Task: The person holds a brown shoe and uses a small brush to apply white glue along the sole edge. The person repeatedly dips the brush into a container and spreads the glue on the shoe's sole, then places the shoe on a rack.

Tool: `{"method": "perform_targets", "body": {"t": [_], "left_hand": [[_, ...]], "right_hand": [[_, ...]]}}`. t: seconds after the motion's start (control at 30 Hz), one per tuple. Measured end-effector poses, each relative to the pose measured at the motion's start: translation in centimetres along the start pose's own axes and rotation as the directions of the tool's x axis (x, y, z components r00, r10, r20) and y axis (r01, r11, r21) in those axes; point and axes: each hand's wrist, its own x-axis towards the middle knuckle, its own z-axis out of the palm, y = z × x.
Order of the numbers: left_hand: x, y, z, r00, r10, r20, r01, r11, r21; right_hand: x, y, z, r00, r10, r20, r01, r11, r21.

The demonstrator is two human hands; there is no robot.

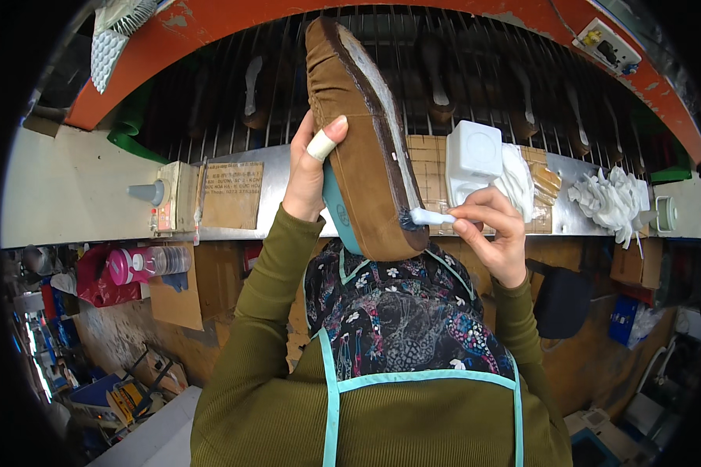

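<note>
A brown suede shoe [352, 167] without a visible outsole is held upright and slightly tilted in my left hand [308, 167], its toe pointing up. A dark band with a whitish, wet-looking strip runs along its bottom edge, and its lining is teal. White tape wraps the thumb of that hand. My right hand [494, 231] pinches a small white-handled brush [432, 217]. The brush's dark bristle end touches the bottom edge of the shoe near the heel. Just behind my right hand stands a white plastic container [475, 152].
Beyond the bench, a rack of metal bars [280, 86] holds several shoes. Crumpled white cloth [611, 201] lies at the right. Left on the bench are a wooden box [177, 198] and a cardboard piece [230, 196]. A pink-capped bottle [152, 265] is below the bench edge.
</note>
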Motion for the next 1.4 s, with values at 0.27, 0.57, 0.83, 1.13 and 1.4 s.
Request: {"method": "perform_targets", "body": {"t": [0.27, 0.57, 0.83, 1.13, 1.4], "left_hand": [[1.0, -1.3, -0.7, 0.972, -0.234, 0.033, 0.236, 0.966, -0.108], [0.5, -1.7, 0.4, 0.862, -0.497, 0.097, 0.504, 0.824, -0.26], [-1.4, -1.2, 1.9, 0.798, -0.552, 0.242, 0.602, 0.748, -0.28], [-2.6, -3.6, 1.4, 0.593, -0.508, 0.625, 0.788, 0.525, -0.321], [-5.1, -1.3, 1.5, 0.793, -0.163, 0.587, -0.015, 0.958, 0.287]], "right_hand": [[-0.2, -0.2, -0.2, 0.999, -0.047, -0.017, 0.046, 0.997, -0.057], [1.8, -1.0, -0.2, 0.997, -0.079, 0.023, 0.077, 0.995, 0.057], [4.9, -1.2, -0.8, 0.966, -0.237, 0.105, 0.232, 0.971, 0.061], [8.1, -0.8, 0.1, 0.904, -0.356, 0.237, 0.291, 0.918, 0.268], [11.2, -1.2, 0.6, 0.821, -0.366, 0.438, 0.186, 0.897, 0.401]]}}
